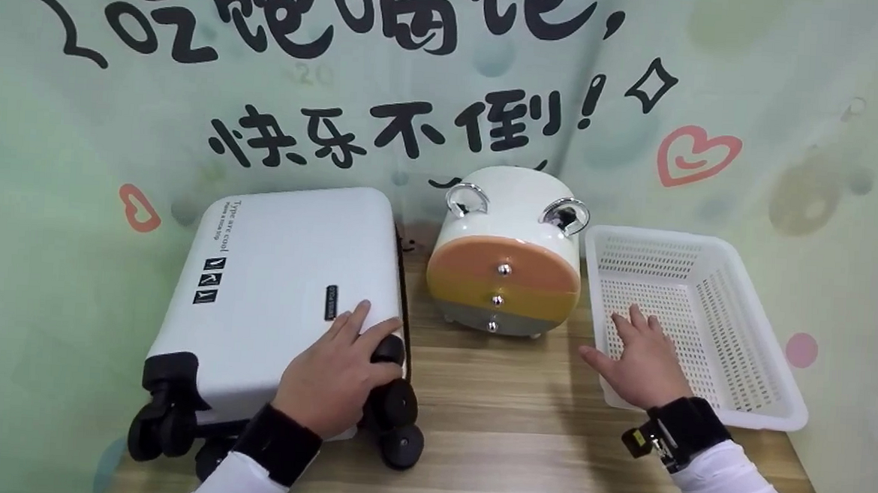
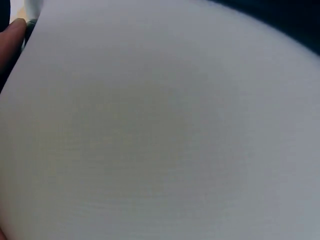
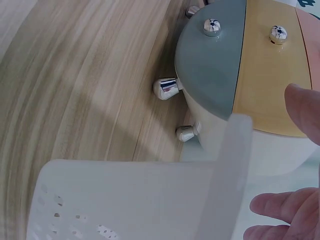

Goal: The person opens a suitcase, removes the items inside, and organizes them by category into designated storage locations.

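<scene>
On the left of the head view, a white hard-shell suitcase [image 1: 280,268] lies flat, its black wheels [image 1: 402,446] toward me. My left hand [image 1: 330,380] rests on its near right corner, fingers spread over the shell and the thumb beside a wheel. A blurred white surface [image 2: 160,125] fills most of the left wrist view. Over the near left part of a white perforated plastic basket [image 1: 735,330], my right hand [image 1: 647,362] has its fingers spread and holds nothing. The right wrist view shows the thumb [image 3: 302,112] in front of a small drawer cabinet [image 3: 210,75].
Between suitcase and basket stands the rounded white cabinet, with orange, yellow and grey drawer fronts, silver knobs [image 1: 504,269] and two ring-shaped ears [image 1: 468,199]. A wooden tabletop [image 1: 497,430] lies beneath. Close behind hangs a pale green printed backdrop [image 1: 756,83].
</scene>
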Motion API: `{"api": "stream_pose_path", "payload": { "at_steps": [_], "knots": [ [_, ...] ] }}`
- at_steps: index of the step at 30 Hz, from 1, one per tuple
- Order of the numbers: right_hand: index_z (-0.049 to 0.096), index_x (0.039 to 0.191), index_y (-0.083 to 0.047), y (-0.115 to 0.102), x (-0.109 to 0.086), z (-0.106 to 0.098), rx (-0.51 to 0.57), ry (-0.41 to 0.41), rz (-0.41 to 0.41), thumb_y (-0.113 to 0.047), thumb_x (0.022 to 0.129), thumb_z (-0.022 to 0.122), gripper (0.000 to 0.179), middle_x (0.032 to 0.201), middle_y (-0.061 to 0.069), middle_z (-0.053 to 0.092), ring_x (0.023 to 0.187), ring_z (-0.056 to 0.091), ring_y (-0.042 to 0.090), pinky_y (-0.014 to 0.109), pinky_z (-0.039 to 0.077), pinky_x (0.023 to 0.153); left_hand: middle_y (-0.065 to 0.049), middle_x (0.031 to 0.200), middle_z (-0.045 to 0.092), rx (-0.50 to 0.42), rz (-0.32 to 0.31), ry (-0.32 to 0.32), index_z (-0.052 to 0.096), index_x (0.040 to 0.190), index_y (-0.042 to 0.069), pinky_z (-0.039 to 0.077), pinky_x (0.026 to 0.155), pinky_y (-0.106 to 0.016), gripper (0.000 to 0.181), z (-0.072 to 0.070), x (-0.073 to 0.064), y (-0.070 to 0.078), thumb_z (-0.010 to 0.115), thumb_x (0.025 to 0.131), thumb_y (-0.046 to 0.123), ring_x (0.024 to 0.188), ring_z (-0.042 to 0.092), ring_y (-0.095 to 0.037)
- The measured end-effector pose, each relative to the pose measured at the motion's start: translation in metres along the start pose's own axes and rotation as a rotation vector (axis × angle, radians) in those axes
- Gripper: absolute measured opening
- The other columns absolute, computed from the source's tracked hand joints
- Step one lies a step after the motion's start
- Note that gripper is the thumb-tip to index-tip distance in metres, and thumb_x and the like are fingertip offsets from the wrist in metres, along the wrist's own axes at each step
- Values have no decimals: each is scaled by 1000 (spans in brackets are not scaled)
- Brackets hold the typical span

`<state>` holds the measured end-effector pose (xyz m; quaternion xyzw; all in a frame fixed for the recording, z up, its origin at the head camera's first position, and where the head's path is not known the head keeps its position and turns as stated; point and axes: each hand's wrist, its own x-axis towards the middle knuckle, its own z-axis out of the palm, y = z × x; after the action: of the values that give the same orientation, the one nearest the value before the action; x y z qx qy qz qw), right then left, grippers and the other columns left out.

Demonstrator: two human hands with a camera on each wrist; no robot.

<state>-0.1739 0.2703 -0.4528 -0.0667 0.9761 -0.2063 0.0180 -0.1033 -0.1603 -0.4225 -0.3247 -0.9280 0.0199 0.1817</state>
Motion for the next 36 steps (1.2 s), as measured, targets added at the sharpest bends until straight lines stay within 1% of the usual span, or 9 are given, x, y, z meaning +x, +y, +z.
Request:
{"api": "stream_pose_path", "payload": {
  "at_steps": [4, 7, 11, 14, 18, 23, 31, 34, 36],
  "knots": [
    [36, 152, 11, 0, 0, 1, -1, -8, 5, -72, 91, 57, 104, 161, 38, 15, 144, 9, 64, 73, 8, 115, -8, 152, 51, -6, 30, 2, 77, 101, 33, 38, 114, -52, 46, -1, -5, 0, 82, 67, 3, 143, 41, -44],
    [37, 151, 11, -1, 0, 1, 2, -10, 11, -72, 91, 57, 104, 161, 38, 15, 144, 9, 64, 73, 7, 115, -9, 153, 50, 18, 33, 4, 76, 103, 31, 37, 115, -54, 43, 1, -5, 0, 82, 69, 5, 144, 41, -40],
    [37, 151, 11, -1, 0, 2, 10, -8, 18, -73, 91, 57, 105, 161, 38, 15, 145, 9, 64, 73, 7, 115, -12, 156, 46, 63, 9, 10, 75, 104, 31, 38, 110, -63, 39, 4, -2, 1, 81, 72, 9, 142, 42, -43],
    [37, 151, 11, 0, -1, 2, 8, -2, 17, -73, 90, 57, 106, 161, 38, 15, 144, 9, 64, 73, 8, 115, -14, 156, 46, 68, 3, 12, 76, 103, 31, 39, 108, -65, 37, 6, -1, 1, 82, 74, 10, 140, 42, -47],
    [37, 151, 11, 2, -2, 2, 5, 9, 15, -74, 90, 57, 107, 160, 39, 16, 144, 9, 65, 74, 8, 115, -13, 152, 50, 67, 34, 20, 76, 102, 30, 41, 109, -61, 36, 8, -1, -1, 81, 74, 8, 139, 43, -48],
    [37, 151, 12, 3, -3, 2, 3, 15, 13, -75, 90, 56, 107, 160, 39, 16, 144, 9, 65, 74, 9, 114, -9, 149, 53, 64, 80, 53, 76, 103, 30, 43, 108, -58, 39, 10, -2, -4, 78, 73, 5, 139, 45, -46],
    [37, 150, 12, 2, -5, 4, 9, 15, 9, -73, 91, 57, 106, 160, 39, 16, 143, 9, 66, 74, 8, 114, -4, 146, 56, 55, 179, 115, 73, 99, 29, 44, 109, -56, 44, 13, -5, -13, 80, 62, 6, 140, 47, -37],
    [38, 150, 13, 2, -6, 5, 12, 22, 9, -69, 92, 59, 102, 160, 39, 17, 143, 10, 66, 73, 9, 115, -2, 144, 57, 56, 186, 134, 73, 99, 29, 44, 109, -55, 45, 15, -5, -14, 80, 62, 6, 139, 47, -36],
    [38, 150, 13, 2, -7, 5, 14, 24, 12, -68, 92, 60, 101, 159, 39, 17, 142, 11, 66, 73, 9, 115, -2, 144, 57, 61, 168, 139, 73, 100, 28, 44, 109, -55, 43, 16, -6, -12, 80, 64, 6, 139, 48, -36]
  ]
}}
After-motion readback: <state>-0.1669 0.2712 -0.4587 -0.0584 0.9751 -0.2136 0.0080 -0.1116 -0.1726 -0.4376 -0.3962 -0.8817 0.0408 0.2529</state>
